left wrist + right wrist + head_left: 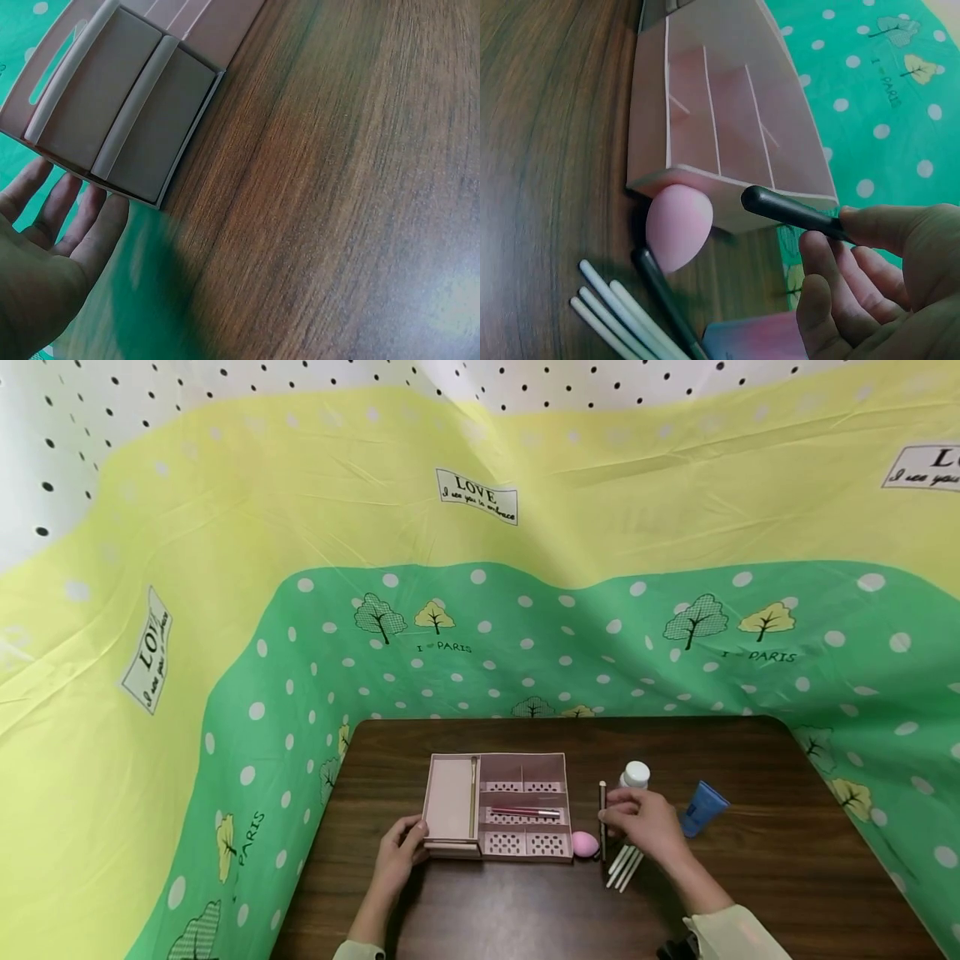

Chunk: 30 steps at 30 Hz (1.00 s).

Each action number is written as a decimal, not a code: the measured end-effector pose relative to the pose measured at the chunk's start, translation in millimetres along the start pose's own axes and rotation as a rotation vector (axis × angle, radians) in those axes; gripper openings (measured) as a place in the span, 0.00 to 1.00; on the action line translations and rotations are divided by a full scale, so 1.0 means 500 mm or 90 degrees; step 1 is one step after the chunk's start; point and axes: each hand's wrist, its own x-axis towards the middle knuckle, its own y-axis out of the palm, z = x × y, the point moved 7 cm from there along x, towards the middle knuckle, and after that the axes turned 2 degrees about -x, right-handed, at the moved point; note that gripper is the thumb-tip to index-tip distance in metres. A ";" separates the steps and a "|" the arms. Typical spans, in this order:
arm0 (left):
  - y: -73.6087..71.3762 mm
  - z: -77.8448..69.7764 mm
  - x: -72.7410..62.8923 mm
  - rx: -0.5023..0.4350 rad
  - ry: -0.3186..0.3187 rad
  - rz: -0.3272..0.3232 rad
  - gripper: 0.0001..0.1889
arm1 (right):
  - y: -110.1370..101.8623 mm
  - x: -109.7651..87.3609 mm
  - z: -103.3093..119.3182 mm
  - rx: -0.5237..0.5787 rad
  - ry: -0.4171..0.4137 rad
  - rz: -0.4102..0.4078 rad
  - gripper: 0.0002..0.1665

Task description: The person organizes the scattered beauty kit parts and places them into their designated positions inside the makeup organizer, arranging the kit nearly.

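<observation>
While fingers [817,259] pinch it, the slim black stick [787,209] looks round-tipped.

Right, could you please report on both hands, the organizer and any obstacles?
Left hand touching pink organizer on its left side. Right hand pinching dark stick, outside the organizer. Pink sponge beside organizer's right wall, possibly in the way.

We hold our left forearm [373,906] forward, the left hand [399,850] turned inward, its fingers [102,229] gently bent and parted; our right forearm [696,881] slants forward and leftward, the right hand [651,821] pinching, fingers [881,226] drawn together.
</observation>
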 end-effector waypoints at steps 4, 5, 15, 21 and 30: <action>0.000 0.001 0.003 0.000 -0.002 -0.004 0.23 | 0.013 0.005 0.012 0.013 -0.008 0.002 0.20; 0.000 0.001 0.003 0.000 -0.003 -0.005 0.23 | 0.017 0.006 0.014 0.017 -0.007 0.002 0.20; 0.001 0.000 0.003 0.002 -0.007 -0.008 0.23 | 0.034 0.020 0.044 0.040 0.000 0.009 0.21; 0.002 -0.001 0.003 -0.004 -0.007 -0.006 0.23 | 0.045 0.031 0.071 0.056 -0.015 0.002 0.20; 0.002 0.002 0.003 -0.008 -0.003 -0.004 0.22 | 0.067 0.045 0.100 0.052 -0.032 -0.011 0.19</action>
